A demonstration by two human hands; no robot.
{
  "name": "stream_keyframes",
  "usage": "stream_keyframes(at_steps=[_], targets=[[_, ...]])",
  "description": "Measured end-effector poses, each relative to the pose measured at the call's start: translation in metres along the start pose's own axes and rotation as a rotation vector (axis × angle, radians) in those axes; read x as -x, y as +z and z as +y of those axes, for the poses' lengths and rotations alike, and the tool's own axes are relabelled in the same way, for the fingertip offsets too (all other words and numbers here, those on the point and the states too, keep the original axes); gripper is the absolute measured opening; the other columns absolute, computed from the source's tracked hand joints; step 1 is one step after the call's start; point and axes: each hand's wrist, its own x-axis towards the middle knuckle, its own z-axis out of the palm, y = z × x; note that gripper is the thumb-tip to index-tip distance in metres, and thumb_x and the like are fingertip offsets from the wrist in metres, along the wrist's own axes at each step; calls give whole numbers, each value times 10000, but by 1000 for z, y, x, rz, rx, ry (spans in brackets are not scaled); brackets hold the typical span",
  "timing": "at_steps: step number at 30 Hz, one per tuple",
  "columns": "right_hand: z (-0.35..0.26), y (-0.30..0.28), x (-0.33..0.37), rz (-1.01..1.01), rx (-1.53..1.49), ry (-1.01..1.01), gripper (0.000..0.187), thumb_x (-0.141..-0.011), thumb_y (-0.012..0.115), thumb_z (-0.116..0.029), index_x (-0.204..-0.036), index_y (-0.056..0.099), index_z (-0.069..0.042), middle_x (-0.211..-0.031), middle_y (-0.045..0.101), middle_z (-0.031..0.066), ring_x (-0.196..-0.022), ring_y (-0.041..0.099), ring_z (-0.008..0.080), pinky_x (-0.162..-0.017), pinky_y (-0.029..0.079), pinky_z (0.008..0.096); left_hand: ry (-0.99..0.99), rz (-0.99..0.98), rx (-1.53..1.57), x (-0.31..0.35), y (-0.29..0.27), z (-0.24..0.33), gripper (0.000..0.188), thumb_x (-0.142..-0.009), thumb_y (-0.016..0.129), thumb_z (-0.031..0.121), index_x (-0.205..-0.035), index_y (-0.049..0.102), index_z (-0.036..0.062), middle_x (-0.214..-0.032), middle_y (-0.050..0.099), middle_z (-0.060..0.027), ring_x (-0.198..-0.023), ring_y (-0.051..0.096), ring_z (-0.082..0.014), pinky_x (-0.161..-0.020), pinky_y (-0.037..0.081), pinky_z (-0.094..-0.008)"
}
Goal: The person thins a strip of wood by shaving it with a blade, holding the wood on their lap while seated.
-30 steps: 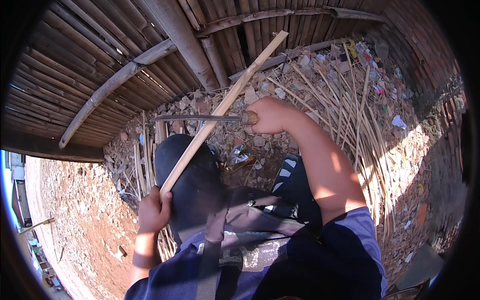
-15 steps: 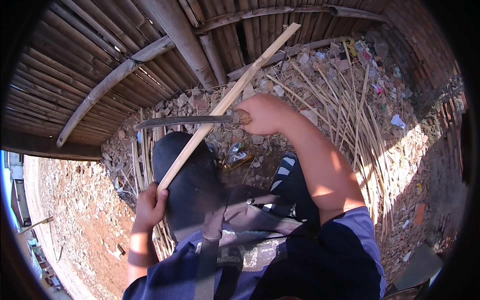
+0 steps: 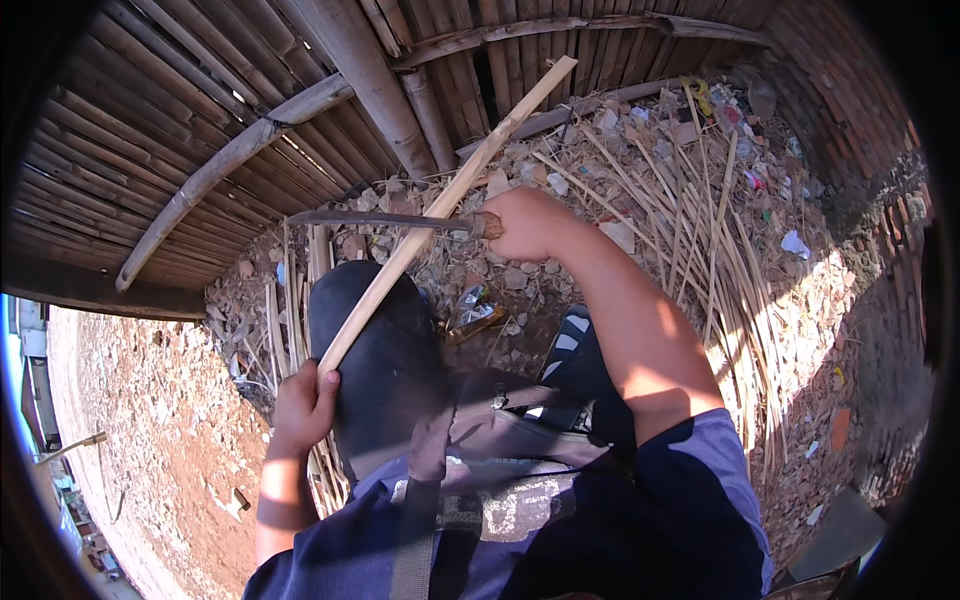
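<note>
My left hand (image 3: 307, 408) grips the lower end of a long pale strip of split bamboo (image 3: 385, 280), thumb along it. The strip slants up and to the right, passing over my dark-clothed left knee (image 3: 350, 310). My right hand (image 3: 530, 222) is wrapped round the wooden handle of a machete (image 3: 370, 218). Its dark blade points left and crosses the strip around mid-length; the blade seems to touch the strip, though the exact contact is hard to make out.
Many thin bamboo strips (image 3: 745, 330) lie on the littered ground at the right, and more strips (image 3: 290, 310) stand beside my left knee. A bamboo-slat wall (image 3: 230, 110) rises ahead, a brick wall (image 3: 840, 90) at the right. A shiny wrapper (image 3: 472, 312) lies between my feet.
My right hand and the machete have moved slightly up, away from me. The strip's far end has shifted a little left and down. My left hand keeps its grip.
</note>
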Motion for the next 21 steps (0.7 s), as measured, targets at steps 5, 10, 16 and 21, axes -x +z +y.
stream_keyframes(at_steps=[5, 10, 16, 21], targets=[[20, -6, 2, 124, -26, 59, 266, -757, 682, -215, -958, 697, -41, -938, 701, 212, -924, 672, 405, -827, 531, 489, 8, -27, -5, -5, -6, 5, 516, -1011, 536, 462, -798, 505, -7, -630, 559, -249, -636, 588, -475, -579, 441, -496], [-30, -3, 17, 142, 120, -36, 276, -743, 688, -205, -981, 693, -65, -925, 708, 191, -925, 676, 405, -828, 539, 502, 10, -10, 37, -2, -1, 1, 496, -1019, 526, 445, -820, 536, -10, -614, 550, -242, -614, 585, -460, -569, 436, -484], [-5, -9, 7, 104, 63, -20, 317, -741, 686, -202, -1025, 697, -62, -931, 706, 196, -933, 677, 397, -852, 542, 485, 24, -24, 35, -3, -2, -2, 490, -1017, 534, 436, -811, 538, -9, -613, 554, -234, -604, 591, -445, -563, 436, -475], [17, -4, -2, 140, -59, 134, 333, -748, 697, -215, -1036, 694, -47, -947, 699, 213, -953, 671, 400, -857, 539, 470, -5, -29, 17, -5, -5, 3, 488, -1012, 546, 439, -811, 542, -6, -613, 555, -230, -600, 593, -434, -563, 440, -471]])
